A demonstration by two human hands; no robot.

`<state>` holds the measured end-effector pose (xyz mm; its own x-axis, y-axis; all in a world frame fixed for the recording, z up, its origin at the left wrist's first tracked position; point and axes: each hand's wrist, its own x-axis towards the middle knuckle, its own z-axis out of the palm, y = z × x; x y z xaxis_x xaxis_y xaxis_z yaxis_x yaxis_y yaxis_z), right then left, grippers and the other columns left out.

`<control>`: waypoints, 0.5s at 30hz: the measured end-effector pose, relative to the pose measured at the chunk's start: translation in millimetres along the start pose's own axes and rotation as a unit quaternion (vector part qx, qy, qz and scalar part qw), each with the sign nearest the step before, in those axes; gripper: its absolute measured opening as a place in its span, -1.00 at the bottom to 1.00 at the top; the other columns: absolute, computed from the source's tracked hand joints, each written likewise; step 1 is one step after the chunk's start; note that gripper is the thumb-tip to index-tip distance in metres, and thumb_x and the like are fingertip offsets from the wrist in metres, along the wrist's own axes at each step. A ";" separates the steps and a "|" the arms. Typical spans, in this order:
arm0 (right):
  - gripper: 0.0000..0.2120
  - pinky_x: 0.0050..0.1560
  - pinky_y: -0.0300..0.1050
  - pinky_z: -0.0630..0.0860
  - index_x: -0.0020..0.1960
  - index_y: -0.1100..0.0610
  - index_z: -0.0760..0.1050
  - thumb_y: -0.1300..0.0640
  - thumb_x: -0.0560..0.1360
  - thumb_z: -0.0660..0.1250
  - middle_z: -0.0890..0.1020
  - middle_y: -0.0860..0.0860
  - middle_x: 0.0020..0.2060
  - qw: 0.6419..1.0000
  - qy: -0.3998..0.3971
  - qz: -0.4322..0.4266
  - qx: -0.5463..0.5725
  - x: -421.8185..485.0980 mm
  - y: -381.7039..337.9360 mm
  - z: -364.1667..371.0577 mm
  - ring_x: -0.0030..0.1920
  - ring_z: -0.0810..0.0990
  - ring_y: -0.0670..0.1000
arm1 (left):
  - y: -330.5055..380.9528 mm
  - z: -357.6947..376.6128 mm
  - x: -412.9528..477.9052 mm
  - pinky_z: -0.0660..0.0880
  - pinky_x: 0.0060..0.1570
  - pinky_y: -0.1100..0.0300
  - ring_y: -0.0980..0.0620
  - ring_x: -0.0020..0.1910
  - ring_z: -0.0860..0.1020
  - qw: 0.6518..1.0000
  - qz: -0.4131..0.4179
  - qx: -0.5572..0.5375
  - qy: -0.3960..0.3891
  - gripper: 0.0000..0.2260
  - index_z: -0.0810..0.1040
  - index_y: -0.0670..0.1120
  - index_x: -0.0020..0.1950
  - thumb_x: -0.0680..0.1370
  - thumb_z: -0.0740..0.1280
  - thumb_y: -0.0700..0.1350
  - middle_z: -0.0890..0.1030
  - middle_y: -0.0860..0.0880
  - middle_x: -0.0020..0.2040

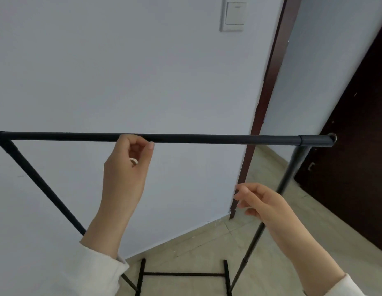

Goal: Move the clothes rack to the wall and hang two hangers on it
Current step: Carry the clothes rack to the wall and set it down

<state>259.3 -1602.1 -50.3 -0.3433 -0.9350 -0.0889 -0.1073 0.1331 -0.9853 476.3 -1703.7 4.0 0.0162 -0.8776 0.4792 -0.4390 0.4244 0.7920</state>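
- Left hand [127, 167]: fingers curl loosely at the clothes rack [185, 138] top bar; firm grip cannot be confirmed.
- Right hand [257, 201]: half-open, empty, below the bar.
- Risk: a one-sided push could tip the rack or knock it into the wall [121, 71].

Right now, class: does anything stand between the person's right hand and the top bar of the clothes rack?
Nothing visible does. The right hand hangs open below the top bar, with only bare wall behind the gap. The left hand is at the bar further along, not in the way.
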 end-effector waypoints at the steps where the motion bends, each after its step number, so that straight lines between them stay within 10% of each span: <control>1: -0.85 -0.24 -0.30 0.51 -0.07 0.05 0.56 0.02 0.43 0.29 0.66 -0.08 -0.31 1.000 0.014 0.007 -0.004 -4.1 7.2 -10.9 -0.33 0.60 -0.22 | 11.7 8.0 -2.7 0.36 -0.27 0.53 0.33 -0.23 0.48 0.999 0.043 0.019 -0.021 -0.93 0.42 0.14 -0.19 0.49 0.26 0.00 0.51 0.20 -0.24; 9: -0.89 -0.12 -0.17 0.48 -0.13 -0.04 0.49 0.11 0.38 0.38 0.61 0.08 -0.24 0.983 0.160 -0.035 -0.088 -2.4 43.5 -80.3 -0.20 0.56 0.04 | 87.8 70.8 -6.1 0.35 -0.01 0.34 0.12 -0.04 0.46 0.939 0.285 0.130 -0.146 -0.76 0.57 0.01 0.06 0.46 0.28 0.05 0.57 0.11 -0.06; 15: -0.78 -0.33 -0.53 0.39 -0.03 -0.11 0.44 0.07 0.37 0.39 0.57 -0.01 -0.31 0.980 0.110 -0.066 -0.155 14.6 54.7 -89.1 -0.33 0.48 -0.11 | 99.3 99.1 7.1 0.37 0.06 0.12 0.05 -0.01 0.49 0.907 0.300 0.189 -0.225 -0.79 0.58 0.10 0.06 0.47 0.29 0.06 0.61 0.09 -0.05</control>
<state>165.3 -1579.2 -92.5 -0.4960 -0.8623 0.1025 -0.4302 0.1415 -0.8916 343.7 -1689.9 48.6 -0.6587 -0.5519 0.5113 -0.5261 0.8238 0.2114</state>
